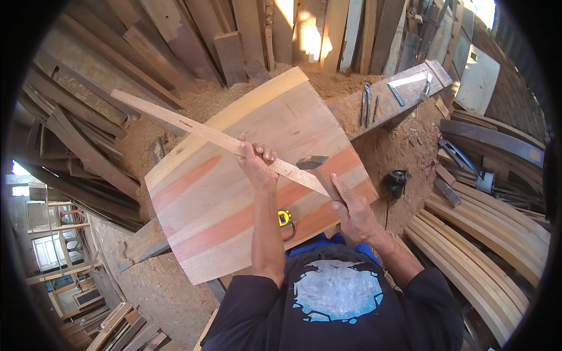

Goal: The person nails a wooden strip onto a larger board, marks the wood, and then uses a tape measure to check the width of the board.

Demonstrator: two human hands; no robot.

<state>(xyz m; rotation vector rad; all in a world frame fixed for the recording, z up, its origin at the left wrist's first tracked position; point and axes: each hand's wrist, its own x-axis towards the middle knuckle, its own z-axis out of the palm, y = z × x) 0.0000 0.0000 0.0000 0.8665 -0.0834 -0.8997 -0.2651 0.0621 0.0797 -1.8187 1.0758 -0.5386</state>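
Observation:
My left hand (259, 165) is closed around a long, narrow wooden strip (175, 121), which slants from the upper left down toward my right hand. In my right hand (355, 216) is a hammer (313, 162) with a dark metal head and a thick wooden handle. The head lies just above the strip's lower end, and that end reaches close to my right fingers. Below both hands is a wide wooden panel (202, 234) of pale and reddish boards, with one curved far edge. A yellow tape measure (284, 218) rests on it near my left forearm.
A plank bench (351, 114) at the upper right carries pincers (366, 104), a square (397, 95) and another hammer (428, 83). A dark power tool (397, 180) with a cord is right of the panel. Curved timbers (462, 269) are stacked at right; boards (228, 58) lean behind.

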